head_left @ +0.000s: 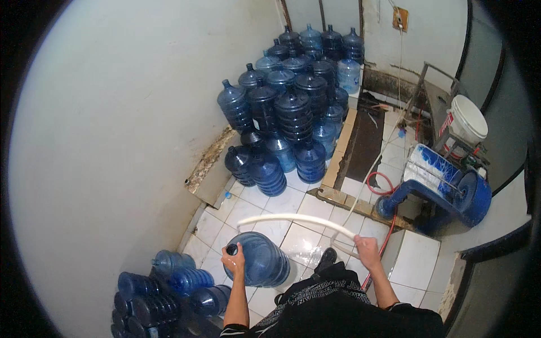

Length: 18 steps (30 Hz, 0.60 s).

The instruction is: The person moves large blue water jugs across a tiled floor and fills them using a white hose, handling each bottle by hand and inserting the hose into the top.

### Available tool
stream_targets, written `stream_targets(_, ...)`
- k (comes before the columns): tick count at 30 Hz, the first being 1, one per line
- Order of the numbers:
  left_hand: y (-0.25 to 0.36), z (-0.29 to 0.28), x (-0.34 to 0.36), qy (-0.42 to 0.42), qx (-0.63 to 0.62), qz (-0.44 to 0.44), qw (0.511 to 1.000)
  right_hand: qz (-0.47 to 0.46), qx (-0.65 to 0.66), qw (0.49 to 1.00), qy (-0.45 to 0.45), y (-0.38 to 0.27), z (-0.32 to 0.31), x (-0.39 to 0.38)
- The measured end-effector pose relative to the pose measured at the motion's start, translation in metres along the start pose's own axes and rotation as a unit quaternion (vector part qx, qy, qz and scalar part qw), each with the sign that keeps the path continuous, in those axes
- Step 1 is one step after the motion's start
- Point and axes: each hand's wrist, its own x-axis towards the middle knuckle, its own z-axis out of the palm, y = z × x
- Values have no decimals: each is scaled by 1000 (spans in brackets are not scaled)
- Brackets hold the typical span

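Note:
A large blue water jug (260, 260) leans over on the white tiles in front of me, its open mouth toward the left. My left hand (233, 260) is closed around its neck. My right hand (367, 252) grips a white hose (298, 217) that arcs to the left above the jug. The hose's far end hangs just beyond the jug's neck, apart from the mouth. Whether water runs from it is too small to tell. Wet, shiny tiles (307, 245) lie between the jug and my shoe.
Several upright blue jugs (293, 112) crowd the back, and more lie stacked (152, 298) at the lower left. On the right are a blue motor-like machine (472, 194), a white bucket (469, 119) and a red hose (390, 228). A low tiled ledge (344, 149) edges a dark trough.

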Motion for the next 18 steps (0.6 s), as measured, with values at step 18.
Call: stream_targets(18, 81, 246, 82, -117, 112, 13, 987, 260, 152, 862, 407, 74, -87, 66)
